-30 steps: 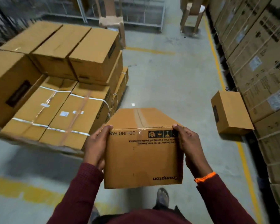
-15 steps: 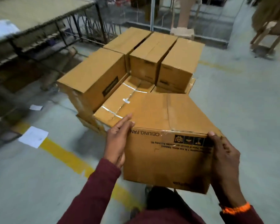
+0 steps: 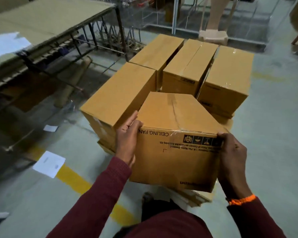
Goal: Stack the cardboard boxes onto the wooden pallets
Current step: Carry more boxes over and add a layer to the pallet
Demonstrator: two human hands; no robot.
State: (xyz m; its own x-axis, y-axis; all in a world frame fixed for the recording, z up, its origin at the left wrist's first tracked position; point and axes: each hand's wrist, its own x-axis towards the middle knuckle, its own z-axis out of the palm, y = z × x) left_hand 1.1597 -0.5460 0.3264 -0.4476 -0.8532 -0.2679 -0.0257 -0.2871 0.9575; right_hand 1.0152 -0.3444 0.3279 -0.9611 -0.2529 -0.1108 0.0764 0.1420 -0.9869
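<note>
Held carton: tan rectangular cardboard box [image 3: 175, 152], black lettering and a row of black pictogram squares.
Stack: plain tan cardboard boxes [image 3: 124, 93].
Sleeve: maroon knitted sleeve [image 3: 100, 194].
Wrist: orange thread wristband [image 3: 241, 201].
Floor: grey concrete floor [image 3: 273, 134], yellow painted stripe [image 3: 72, 179], white paper sheet [image 3: 49, 164].

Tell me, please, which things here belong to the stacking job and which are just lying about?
Job in hand:
- carried box, held by the left hand and the right hand
- stacked boxes

Lying about:
- paper sheet on the floor
- table
- yellow floor line
</note>
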